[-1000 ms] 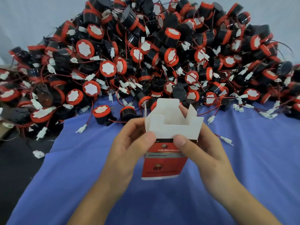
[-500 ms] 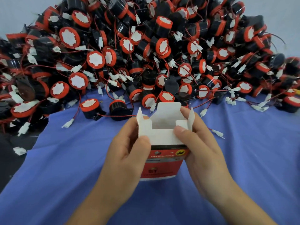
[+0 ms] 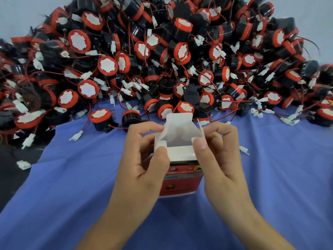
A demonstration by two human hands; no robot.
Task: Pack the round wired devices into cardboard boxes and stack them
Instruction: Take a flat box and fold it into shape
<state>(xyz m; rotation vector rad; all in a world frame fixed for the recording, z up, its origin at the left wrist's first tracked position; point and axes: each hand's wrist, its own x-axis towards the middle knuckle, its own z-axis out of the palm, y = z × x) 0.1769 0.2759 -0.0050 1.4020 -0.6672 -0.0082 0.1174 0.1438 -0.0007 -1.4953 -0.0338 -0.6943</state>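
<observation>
A small cardboard box (image 3: 181, 179), red with a white inside, stands between my hands over the blue cloth (image 3: 279, 177). Its top flaps are up and its mouth is open; nothing shows inside. My left hand (image 3: 142, 165) grips the box's left side, thumb on the front corner and fingers pinching the left flap. My right hand (image 3: 219, 159) grips the right side, thumb pressed on the front right corner. Behind the box rises a big heap of round black-and-red wired devices (image 3: 162, 60) with white connectors. Two loose devices, one red-capped (image 3: 101, 119) and one black (image 3: 131, 118), lie nearest on the cloth.
The heap spans the whole far side of the cloth. Loose white connectors (image 3: 244, 149) and red wires trail onto the cloth near the box. A dark surface (image 3: 16, 177) with a stray connector lies at the left. A pale wall stands behind.
The box has been pulled nearer and lower. My left fingers have moved up onto the left flap, and the flaps have spread wider.
</observation>
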